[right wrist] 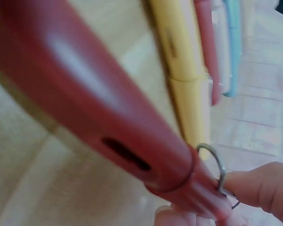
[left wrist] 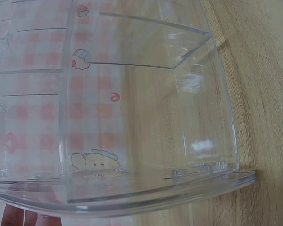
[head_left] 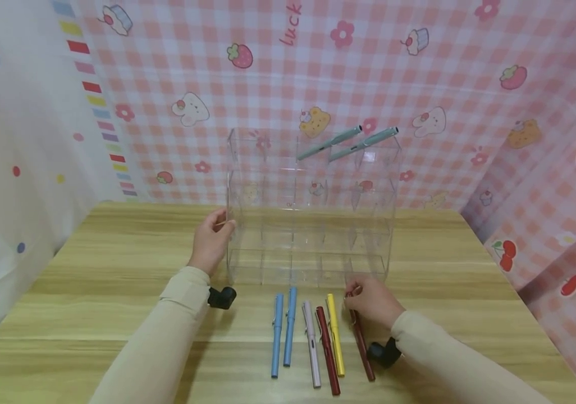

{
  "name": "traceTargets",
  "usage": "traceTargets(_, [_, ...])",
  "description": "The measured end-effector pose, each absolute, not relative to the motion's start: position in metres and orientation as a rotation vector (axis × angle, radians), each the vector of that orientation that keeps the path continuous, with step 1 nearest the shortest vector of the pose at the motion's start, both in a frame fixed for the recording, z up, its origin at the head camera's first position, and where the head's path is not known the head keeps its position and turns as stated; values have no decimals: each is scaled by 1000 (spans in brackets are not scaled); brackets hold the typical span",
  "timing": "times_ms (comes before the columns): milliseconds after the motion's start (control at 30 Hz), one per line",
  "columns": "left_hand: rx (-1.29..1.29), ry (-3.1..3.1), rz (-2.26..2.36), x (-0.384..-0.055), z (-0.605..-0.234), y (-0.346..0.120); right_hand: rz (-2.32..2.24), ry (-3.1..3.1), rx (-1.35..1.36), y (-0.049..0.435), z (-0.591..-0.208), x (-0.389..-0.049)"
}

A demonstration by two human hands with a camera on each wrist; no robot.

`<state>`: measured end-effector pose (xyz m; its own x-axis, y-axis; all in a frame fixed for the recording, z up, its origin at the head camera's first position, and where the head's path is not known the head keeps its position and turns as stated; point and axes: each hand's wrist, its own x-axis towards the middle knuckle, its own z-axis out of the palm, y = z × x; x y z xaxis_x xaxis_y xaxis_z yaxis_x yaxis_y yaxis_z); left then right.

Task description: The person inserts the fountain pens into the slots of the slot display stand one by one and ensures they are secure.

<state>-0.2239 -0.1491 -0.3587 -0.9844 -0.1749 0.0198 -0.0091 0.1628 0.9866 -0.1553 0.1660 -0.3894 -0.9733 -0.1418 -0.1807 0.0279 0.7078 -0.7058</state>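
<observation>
A clear acrylic compartment rack (head_left: pixel 308 230) stands upright at the middle of the table. My left hand (head_left: pixel 210 238) grips its left side edge; in the left wrist view some fingers (left wrist: pixel 30 219) show beyond the clear wall. My right hand (head_left: pixel 373 302) pinches the clip end of a dark red pen (head_left: pixel 362 348), just in front of the rack's lower right corner. In the right wrist view the thumb (right wrist: pixel 266 188) presses by the metal clip. A yellow pen (head_left: pixel 336 336) and another dark red pen (head_left: pixel 327 350) lie left of it.
Farther left lie a pale lilac pen (head_left: pixel 311 345) and two blue pens (head_left: pixel 277 336). Two grey-green pens (head_left: pixel 364 144) lean slanted in the rack's top row. A pink checked cloth (head_left: pixel 278 73) hangs behind the wooden table (head_left: pixel 131 252).
</observation>
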Motion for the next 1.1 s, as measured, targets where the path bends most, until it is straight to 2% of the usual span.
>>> traceTargets(533, [184, -2314, -1915, -224, -359, -149, -1354, 2595, -68, 184, -353, -152])
traceTargets(1100, [180, -2325, -1924, -222, -357, -149, -1741, 2582, -64, 201, -292, -161])
